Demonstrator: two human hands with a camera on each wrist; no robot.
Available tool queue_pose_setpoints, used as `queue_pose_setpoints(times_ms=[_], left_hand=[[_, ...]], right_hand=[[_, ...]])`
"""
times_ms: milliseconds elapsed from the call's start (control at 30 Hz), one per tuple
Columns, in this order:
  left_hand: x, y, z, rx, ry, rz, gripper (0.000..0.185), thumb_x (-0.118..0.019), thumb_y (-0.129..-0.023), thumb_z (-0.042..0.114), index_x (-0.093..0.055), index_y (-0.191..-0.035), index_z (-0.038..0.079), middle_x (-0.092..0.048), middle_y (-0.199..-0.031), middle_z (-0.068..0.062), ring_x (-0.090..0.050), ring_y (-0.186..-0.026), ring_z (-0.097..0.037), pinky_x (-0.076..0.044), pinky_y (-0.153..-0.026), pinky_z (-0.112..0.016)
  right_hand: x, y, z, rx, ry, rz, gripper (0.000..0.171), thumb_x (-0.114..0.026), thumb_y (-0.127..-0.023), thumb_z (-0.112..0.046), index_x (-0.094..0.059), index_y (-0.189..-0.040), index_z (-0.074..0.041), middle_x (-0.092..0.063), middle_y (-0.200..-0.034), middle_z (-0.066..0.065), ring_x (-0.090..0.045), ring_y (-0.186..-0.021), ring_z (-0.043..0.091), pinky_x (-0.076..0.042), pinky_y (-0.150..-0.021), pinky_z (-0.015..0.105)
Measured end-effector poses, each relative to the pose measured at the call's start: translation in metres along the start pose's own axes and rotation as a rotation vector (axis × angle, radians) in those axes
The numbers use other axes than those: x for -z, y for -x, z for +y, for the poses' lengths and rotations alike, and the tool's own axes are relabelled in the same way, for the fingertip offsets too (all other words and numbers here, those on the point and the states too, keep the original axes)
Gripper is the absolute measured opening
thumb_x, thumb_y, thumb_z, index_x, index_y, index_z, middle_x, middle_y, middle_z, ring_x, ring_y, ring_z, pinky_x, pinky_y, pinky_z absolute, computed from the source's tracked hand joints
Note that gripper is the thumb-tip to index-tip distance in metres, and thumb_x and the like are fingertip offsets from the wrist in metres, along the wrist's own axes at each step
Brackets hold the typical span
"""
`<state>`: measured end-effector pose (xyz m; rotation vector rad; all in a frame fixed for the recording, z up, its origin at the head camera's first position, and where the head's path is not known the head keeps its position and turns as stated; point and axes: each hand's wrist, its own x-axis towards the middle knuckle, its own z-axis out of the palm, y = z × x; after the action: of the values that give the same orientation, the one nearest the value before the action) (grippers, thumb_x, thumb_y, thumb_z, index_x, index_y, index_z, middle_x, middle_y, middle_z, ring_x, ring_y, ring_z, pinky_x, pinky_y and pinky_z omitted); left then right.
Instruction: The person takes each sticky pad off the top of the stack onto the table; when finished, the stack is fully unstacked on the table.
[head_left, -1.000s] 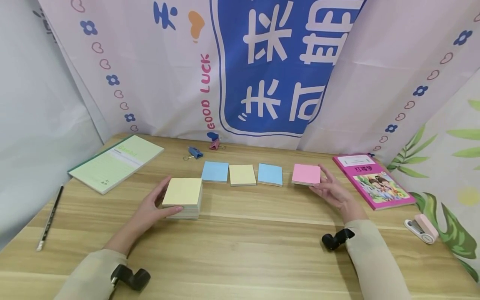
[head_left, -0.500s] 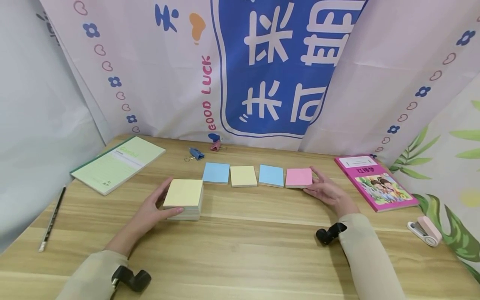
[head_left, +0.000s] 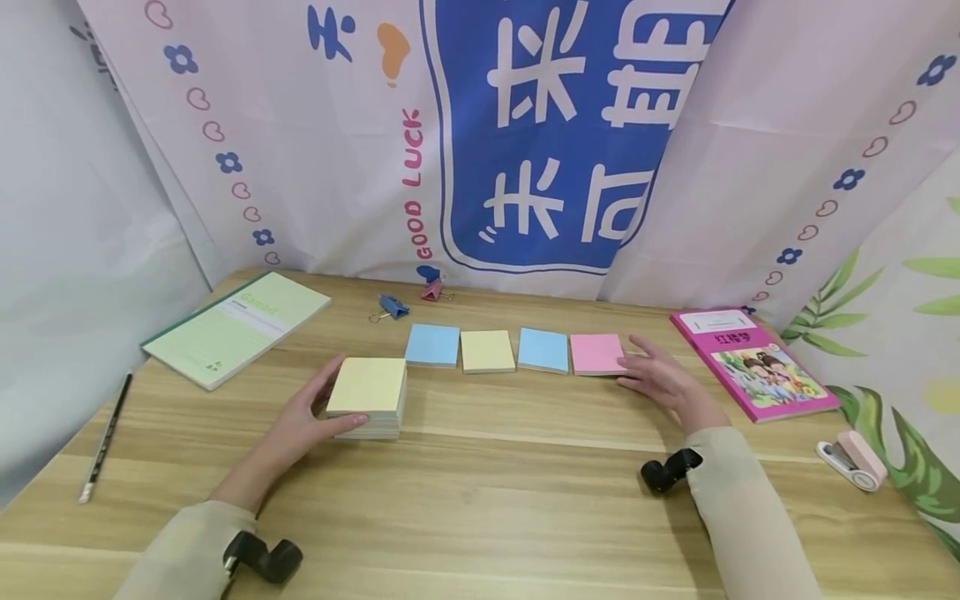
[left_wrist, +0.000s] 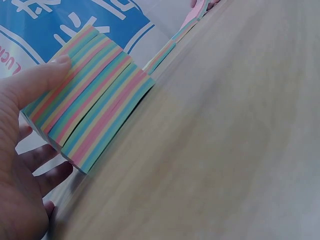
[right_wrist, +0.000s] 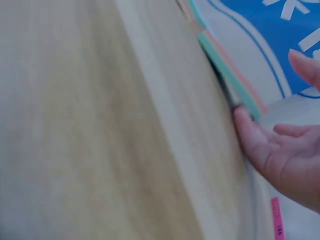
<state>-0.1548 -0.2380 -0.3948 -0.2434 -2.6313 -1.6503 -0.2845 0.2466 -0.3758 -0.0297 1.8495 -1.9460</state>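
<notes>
A thick stack of sticky notes (head_left: 367,392) with a yellow top stands on the table. In the left wrist view its side shows pink, yellow, blue and green layers. My left hand (head_left: 303,417) holds this stack from the left, thumb across the front and fingers at the far side. To the right runs a row of thin sticky note pads: a blue pad (head_left: 432,344), a yellow pad (head_left: 487,351), another blue pad (head_left: 543,349) and a pink pad (head_left: 597,354). My right hand (head_left: 660,379) has loose fingers right at the pink pad's right edge.
A green notebook (head_left: 238,329) and a pencil (head_left: 105,437) lie at the left. Blue (head_left: 393,307) and pink binder clips (head_left: 432,290) sit behind the row. At the right are a pink book (head_left: 756,364) and a stapler (head_left: 853,460). A printed cloth (head_left: 345,167) hangs along the back edge.
The pink pad has moved left up to the second blue pad and lies flat at the row's end. My right hand has let go of it and drawn slightly right. My left hand stays put.
</notes>
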Motion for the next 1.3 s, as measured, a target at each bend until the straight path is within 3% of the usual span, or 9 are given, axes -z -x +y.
queue_pose_setpoints(times_ms=[200,300,400,633,933,1133,1300], left_hand=[[0.000,0.000,0.002,-0.002,0.001,-0.002,0.089,-0.069,-0.073,0.026,-0.011,-0.140,0.015,-0.019,-0.138,-0.019,-0.019,-0.123,-0.036,-0.016,-0.097,-0.050],[0.000,0.000,0.002,-0.004,-0.006,-0.001,0.088,-0.069,-0.073,0.027,-0.011,-0.139,0.014,-0.020,-0.137,-0.020,-0.019,-0.122,-0.036,-0.016,-0.097,-0.050],[0.000,0.000,0.002,-0.005,-0.011,-0.002,0.089,-0.069,-0.073,0.027,-0.011,-0.140,0.014,-0.020,-0.137,-0.020,-0.020,-0.122,-0.036,-0.016,-0.097,-0.050],[0.000,0.000,0.002,-0.008,-0.007,-0.005,0.089,-0.069,-0.073,0.027,-0.011,-0.140,0.014,-0.021,-0.137,-0.019,-0.021,-0.122,-0.036,-0.017,-0.097,-0.050],[0.000,-0.001,0.001,-0.014,-0.008,-0.006,0.088,-0.069,-0.074,0.026,-0.011,-0.140,0.015,-0.021,-0.137,-0.019,-0.021,-0.122,-0.036,-0.017,-0.097,-0.050],[0.000,-0.001,0.000,-0.027,0.000,-0.006,0.088,-0.069,-0.074,0.025,-0.011,-0.140,0.014,-0.023,-0.136,-0.019,-0.022,-0.121,-0.036,-0.017,-0.096,-0.051],[0.000,-0.001,-0.001,-0.025,0.002,-0.006,0.088,-0.069,-0.074,0.025,-0.011,-0.140,0.014,-0.022,-0.137,-0.019,-0.021,-0.122,-0.037,-0.017,-0.096,-0.051]], right_hand=[[-0.005,0.013,-0.013,0.051,0.189,0.056,0.076,-0.050,-0.087,-0.009,0.007,-0.137,-0.004,-0.011,-0.135,0.030,-0.020,-0.122,0.036,-0.024,-0.096,0.042],[-0.012,0.020,-0.020,0.109,0.185,0.050,0.073,-0.049,-0.087,-0.009,0.003,-0.138,-0.004,-0.015,-0.135,0.030,-0.023,-0.120,0.038,-0.022,-0.097,0.045],[-0.028,0.023,-0.023,0.176,0.119,-0.032,0.068,-0.046,-0.088,-0.005,0.000,-0.138,-0.004,-0.016,-0.134,0.029,-0.029,-0.118,0.037,-0.020,-0.097,0.046],[-0.102,0.015,-0.018,0.303,0.051,-0.305,0.065,-0.045,-0.084,0.004,-0.008,-0.137,-0.001,-0.019,-0.131,0.033,-0.025,-0.117,0.044,-0.018,-0.094,0.053],[-0.201,-0.007,-0.004,0.226,0.142,-0.484,0.076,-0.060,-0.078,-0.005,-0.015,-0.138,-0.014,-0.027,-0.132,0.025,-0.030,-0.117,0.038,-0.032,-0.092,0.037],[-0.249,-0.011,0.007,0.194,0.283,-0.454,0.083,-0.068,-0.074,-0.014,-0.016,-0.138,-0.025,-0.029,-0.134,0.013,-0.032,-0.118,0.028,-0.031,-0.092,0.038],[-0.274,-0.014,0.013,0.183,0.348,-0.368,0.091,-0.072,-0.070,-0.016,-0.012,-0.139,-0.024,-0.030,-0.133,0.007,-0.030,-0.119,0.024,-0.025,-0.095,0.040]])
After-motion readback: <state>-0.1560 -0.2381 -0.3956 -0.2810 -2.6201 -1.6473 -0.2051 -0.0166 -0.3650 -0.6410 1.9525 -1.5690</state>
